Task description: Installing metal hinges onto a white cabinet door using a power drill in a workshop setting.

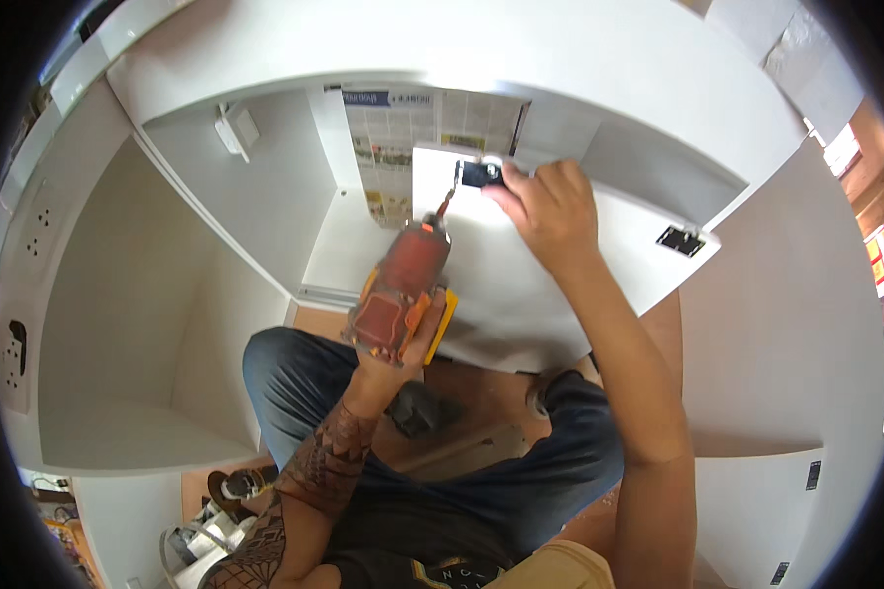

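My left hand (419,346) is wrapped round the grip of a worn red and orange cordless drill (400,285). Its bit (448,200) points up to the left end of a small black rectangular fitting (480,174), and whether the tip touches it I cannot tell. The fingers of my right hand (557,214) pinch that fitting's right end against the upper edge of a white panel (521,270). The panel stands tilted before me inside a white cabinet. A second black fitting (681,241) sits near the panel's right corner.
White cabinet walls (776,294) surround the panel, with an open compartment (118,324) at left. Newspaper (393,147) covers part of the back. My bent knees (300,378) flank the panel's lower edge. A white board with dark fittings (766,510) lies at lower right.
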`<act>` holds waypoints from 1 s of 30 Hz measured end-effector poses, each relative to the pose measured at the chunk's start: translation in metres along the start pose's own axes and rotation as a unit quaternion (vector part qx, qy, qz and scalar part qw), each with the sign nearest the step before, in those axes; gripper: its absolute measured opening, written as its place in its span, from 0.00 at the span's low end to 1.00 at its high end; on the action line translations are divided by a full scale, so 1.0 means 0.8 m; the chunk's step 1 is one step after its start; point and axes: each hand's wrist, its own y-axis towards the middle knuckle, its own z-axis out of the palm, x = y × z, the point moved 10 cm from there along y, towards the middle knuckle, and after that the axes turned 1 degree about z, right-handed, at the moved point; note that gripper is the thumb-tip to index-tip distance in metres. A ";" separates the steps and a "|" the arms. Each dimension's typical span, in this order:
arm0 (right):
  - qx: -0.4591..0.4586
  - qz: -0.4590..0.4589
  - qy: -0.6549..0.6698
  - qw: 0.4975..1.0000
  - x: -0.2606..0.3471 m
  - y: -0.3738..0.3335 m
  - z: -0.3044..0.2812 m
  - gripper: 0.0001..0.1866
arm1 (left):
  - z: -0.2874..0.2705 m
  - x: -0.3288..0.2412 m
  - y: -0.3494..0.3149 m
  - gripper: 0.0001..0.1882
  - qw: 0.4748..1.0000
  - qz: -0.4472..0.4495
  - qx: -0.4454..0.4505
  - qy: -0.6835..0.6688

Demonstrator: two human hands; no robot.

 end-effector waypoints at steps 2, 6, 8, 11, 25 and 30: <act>0.001 0.000 0.000 1.000 0.004 -0.001 -0.004 0.20 | -0.007 -0.008 -0.003 0.23 0.999 0.023 0.001 0.022; 0.024 0.009 -0.017 1.000 -0.009 -0.008 0.003 0.20 | -0.010 -0.014 0.009 0.16 0.992 -0.045 0.000 -0.119; 0.068 0.026 -0.078 0.994 -0.022 -0.027 0.015 0.23 | -0.005 0.001 -0.006 0.19 0.978 -0.023 -0.074 -0.195; 0.057 -0.012 -0.059 0.997 -0.022 -0.005 0.015 0.16 | 0.047 0.056 -0.041 0.19 0.928 -0.207 0.080 -0.298; 0.024 -0.006 0.038 0.999 -0.012 -0.012 0.001 0.14 | 0.316 0.032 -0.207 0.21 0.612 -0.316 0.420 -0.591; -0.021 -0.013 0.036 0.999 -0.024 -0.013 0.013 0.15 | 0.333 0.049 -0.196 0.25 0.853 -0.005 0.391 -0.346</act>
